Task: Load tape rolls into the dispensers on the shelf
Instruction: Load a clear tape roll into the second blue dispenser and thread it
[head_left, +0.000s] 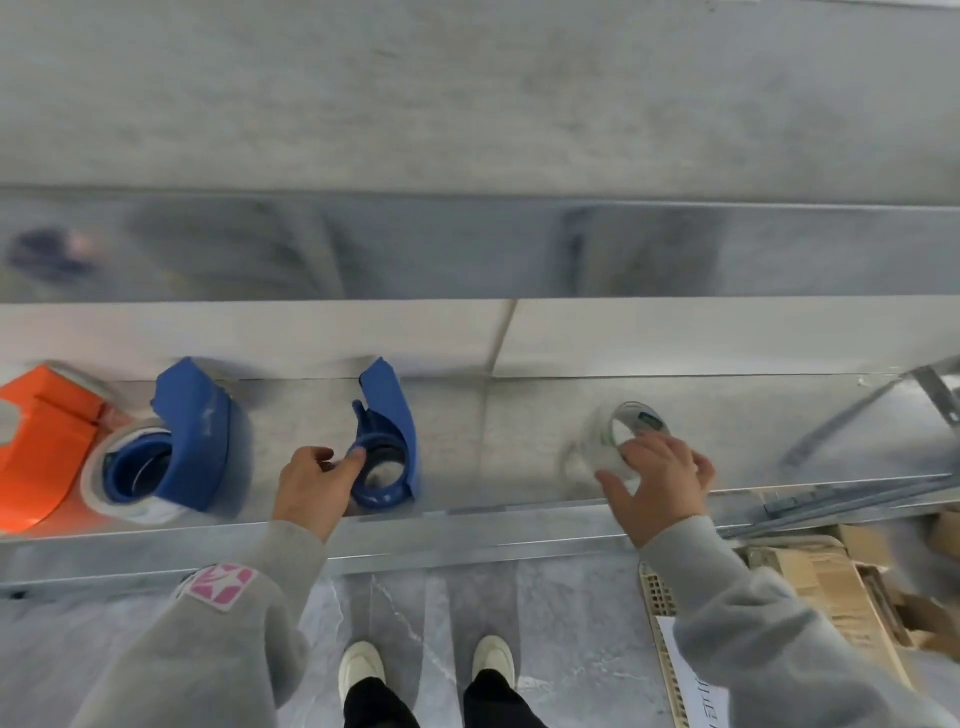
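A clear roll (626, 436) lies on the metal shelf (519, 431) directly under the right hand (660, 478), its hollow core showing just beyond the knuckles. The right hand arches over the roll's near side with the thumb swung out to the left and 4 fingers spread and half-curled. It touches the roll, but motion blur hides whether a grip has closed. The pose suggests a pick-up from above.

Well to the left of that hand, the left hand (311, 480) reaches in from the shelf's front edge. Its wrist is straight and its fingers are curled, with the thumb and index tip pinching the hub ring of the empty dispenser (387, 436). This probably steadies the dispenser and keeps its hub open to the incoming roll.

Further left, beyond the left hand, stands 1 loaded dispenser (192, 431), also blue, with tape already on its hub. An orange dispenser (41, 447) sits at the shelf's far end. By this reckoning the blue pair is half done.

Cardboard boxes (831, 587) sit on the floor below the right forearm.
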